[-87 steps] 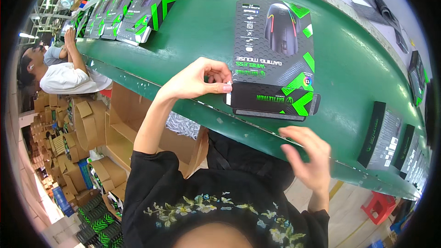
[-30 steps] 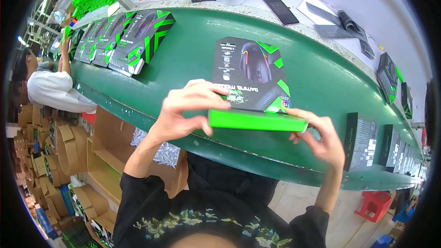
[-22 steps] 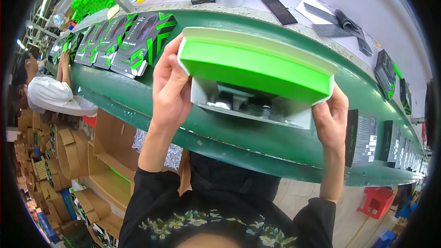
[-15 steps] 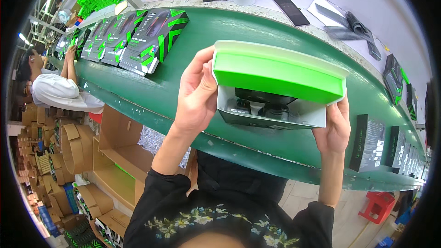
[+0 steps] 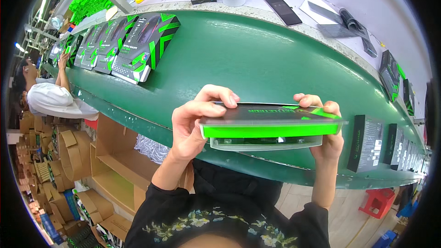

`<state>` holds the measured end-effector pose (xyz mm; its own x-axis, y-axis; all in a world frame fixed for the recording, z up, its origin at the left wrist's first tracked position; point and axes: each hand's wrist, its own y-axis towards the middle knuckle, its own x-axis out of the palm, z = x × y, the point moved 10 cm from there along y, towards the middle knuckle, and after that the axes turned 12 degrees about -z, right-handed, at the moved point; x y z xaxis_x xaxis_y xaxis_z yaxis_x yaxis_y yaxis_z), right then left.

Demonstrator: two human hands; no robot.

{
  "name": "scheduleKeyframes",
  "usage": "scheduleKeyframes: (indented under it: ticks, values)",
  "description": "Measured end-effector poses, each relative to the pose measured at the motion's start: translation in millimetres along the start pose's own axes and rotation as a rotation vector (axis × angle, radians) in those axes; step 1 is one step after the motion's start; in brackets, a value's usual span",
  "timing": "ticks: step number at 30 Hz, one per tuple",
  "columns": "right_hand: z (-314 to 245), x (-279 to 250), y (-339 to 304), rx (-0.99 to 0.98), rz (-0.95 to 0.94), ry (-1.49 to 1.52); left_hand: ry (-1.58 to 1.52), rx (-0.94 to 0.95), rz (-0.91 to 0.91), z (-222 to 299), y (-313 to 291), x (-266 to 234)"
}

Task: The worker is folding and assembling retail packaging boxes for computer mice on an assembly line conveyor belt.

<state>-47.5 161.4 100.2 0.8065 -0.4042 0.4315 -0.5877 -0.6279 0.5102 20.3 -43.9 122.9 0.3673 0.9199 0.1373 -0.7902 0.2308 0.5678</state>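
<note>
**Black box [image 5: 262,117], its opening narrowed**

The left hand [image 5: 187,126] and right hand [image 5: 331,143] grasp opposite ends, holding it above the near edge of the green bench [image 5: 220,59]. The interior [image 5: 264,141], widely exposed moments earlier, now shows only as a slot beneath the green lip [image 5: 271,131]; closure appears nearer, though incomplete.

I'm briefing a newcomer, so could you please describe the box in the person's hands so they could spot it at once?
Find the green work surface, then its near edge. The left hand and right hand hold a black box there, a bright green strip toward the wearer. Unlike the left row and right row of boxes, it is held from both sides.
</note>
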Motion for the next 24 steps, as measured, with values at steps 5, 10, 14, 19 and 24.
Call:
scheduleKeyframes:
  ticks: [5, 10, 14, 19, 24]
  values:
    - [4.3, -7.6, -19.1, 0.192, 0.368, -0.069, -0.017, -0.083, 0.134, -6.9, -4.9, -6.1]
    - [0.9, -4.1, -46.2, 0.211, 0.588, -0.088, -0.154, -0.208, 0.177, -24.2, -7.8, -12.2]
    - [0.4, -5.8, -39.1, 0.164, 0.504, -0.118, -0.147, -0.109, -0.070, -23.1, 9.5, -4.7]
    - [-10.8, -4.5, -17.4, -0.017, 0.239, -0.131, -0.166, 0.060, -0.080, -18.1, 15.5, 2.1]
    - [-10.3, -1.7, -21.2, -0.062, 0.103, 0.019, -0.264, -0.050, -0.149, -24.3, 10.6, 2.0]
